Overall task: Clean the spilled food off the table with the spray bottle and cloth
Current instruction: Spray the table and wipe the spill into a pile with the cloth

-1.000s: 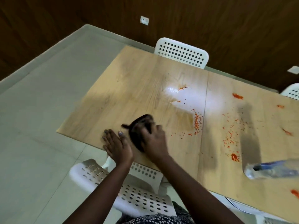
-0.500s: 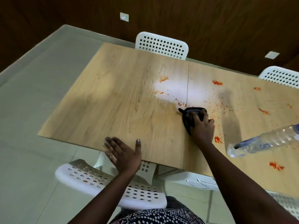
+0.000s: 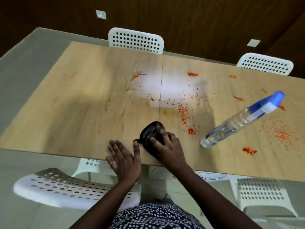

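While our right hand (image 3: 166,146) presses a bunched dark cloth (image 3: 149,134) onto the wooden bench (image 3: 79,103) near its front edge, at about 6 o'clock of the surface, its fingers (image 3: 160,131) lie curled over the top of the cloth and grip it. Our left hand (image 3: 123,157) lies flat just beside it, toward 9 o'clock from the cloth, palm down at the bench edge, with its fingers (image 3: 113,146) spread and straight and the thumb tip close to the cloth; we cannot tell if the two touch.

The spilled food (image 3: 184,111) shows as orange-red crumbs and smears scattered from the middle of the bench out toward 3 o'clock, with a bigger blot at about 2 o'clock of the cloth, near it but apart. More patches lie at the far side and to the right of the spray bottle (image 3: 237,123). That clear bottle with a blue and white trigger head stands on the bench at about 3 o'clock of the cloth, well apart from both hands, and it looks tilted in the wide lens. We can read no label or writing on it.

White perforated chairs (image 3: 135,40) stand round the bench, two at 12 to 1 o'clock and others on our side. Two small white wall plates (image 3: 101,14) sit on the dark panelled wall, unreadable.
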